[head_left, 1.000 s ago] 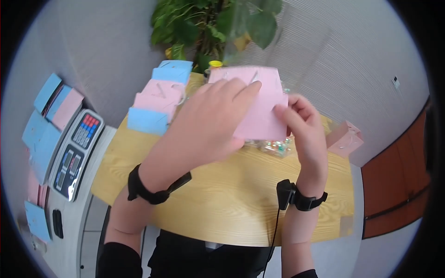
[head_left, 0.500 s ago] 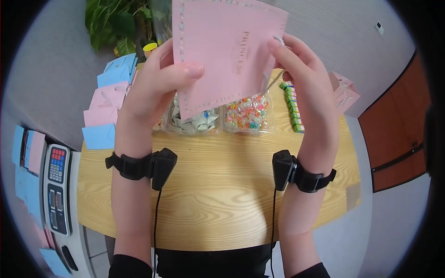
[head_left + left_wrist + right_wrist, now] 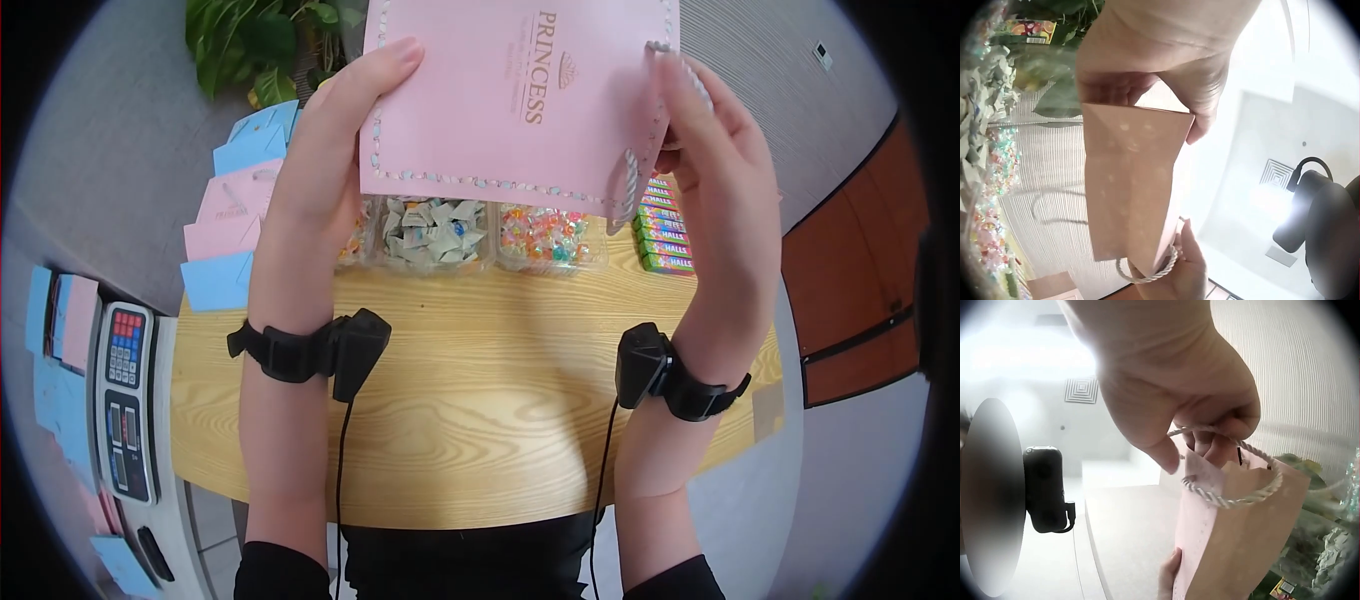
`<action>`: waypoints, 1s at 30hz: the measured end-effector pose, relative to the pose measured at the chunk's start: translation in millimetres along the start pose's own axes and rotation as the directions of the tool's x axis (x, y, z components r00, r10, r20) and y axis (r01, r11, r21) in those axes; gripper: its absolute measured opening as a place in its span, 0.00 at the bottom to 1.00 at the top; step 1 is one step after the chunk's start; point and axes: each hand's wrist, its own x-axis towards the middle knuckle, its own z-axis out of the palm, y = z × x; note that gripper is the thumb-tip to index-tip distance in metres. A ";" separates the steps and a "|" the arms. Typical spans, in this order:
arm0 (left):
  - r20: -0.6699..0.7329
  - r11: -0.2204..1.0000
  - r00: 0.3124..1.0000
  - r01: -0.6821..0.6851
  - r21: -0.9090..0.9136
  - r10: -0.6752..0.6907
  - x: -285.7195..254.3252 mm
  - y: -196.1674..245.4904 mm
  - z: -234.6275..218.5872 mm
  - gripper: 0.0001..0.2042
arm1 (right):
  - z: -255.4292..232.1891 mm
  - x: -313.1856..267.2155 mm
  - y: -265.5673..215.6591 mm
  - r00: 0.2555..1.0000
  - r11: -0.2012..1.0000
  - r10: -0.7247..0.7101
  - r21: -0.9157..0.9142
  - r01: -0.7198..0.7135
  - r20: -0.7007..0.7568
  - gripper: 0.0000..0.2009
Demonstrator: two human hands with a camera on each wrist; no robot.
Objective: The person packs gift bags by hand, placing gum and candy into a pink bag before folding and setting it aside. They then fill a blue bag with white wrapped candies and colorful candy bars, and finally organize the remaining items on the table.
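Observation:
A pink paper gift bag (image 3: 500,110) with "PRINCESS" lettering and a dotted border is held up on its side over the table. My left hand (image 3: 335,130) grips its bottom end, thumb lying across the front panel. At the mouth, my right hand (image 3: 715,130) pinches the bag's edge. In the right wrist view some fingers reach inside the partly spread mouth, and a white twisted rope handle (image 3: 1238,503) loops around it. The left wrist view shows the folded side panel (image 3: 1132,181) between both hands.
Behind the bag stand clear tubs of pale-wrapped candies (image 3: 437,235) and colourful candies (image 3: 550,238). Halls packs (image 3: 665,235) line up on the right. Pink and blue bags (image 3: 218,280) stand at the left, beyond a scale (image 3: 127,400). A leafy plant (image 3: 240,50) rises behind.
The bag came up nearer the head camera and turned until its printed front faces me. My left hand moved from across the bag to its left end; my right hand stayed at the right edge.

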 end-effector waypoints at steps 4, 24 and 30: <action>-0.094 0.994 0.995 -0.042 -0.100 0.033 -2.5 4.2 8.3 0.22 | -2.3 3.2 -5.8 0.999 0.993 -0.050 0.104 0.051 -0.006 0.23; -0.084 0.998 0.994 -0.066 0.001 0.066 -0.4 3.4 5.8 0.23 | -20.1 -5.4 -14.8 0.920 0.931 0.310 -0.275 -0.242 0.239 0.11; -0.095 0.986 0.984 -0.146 0.078 0.153 1.7 6.0 3.8 0.24 | -15.0 0.1 12.1 0.979 0.998 -0.010 -0.060 0.023 0.202 0.10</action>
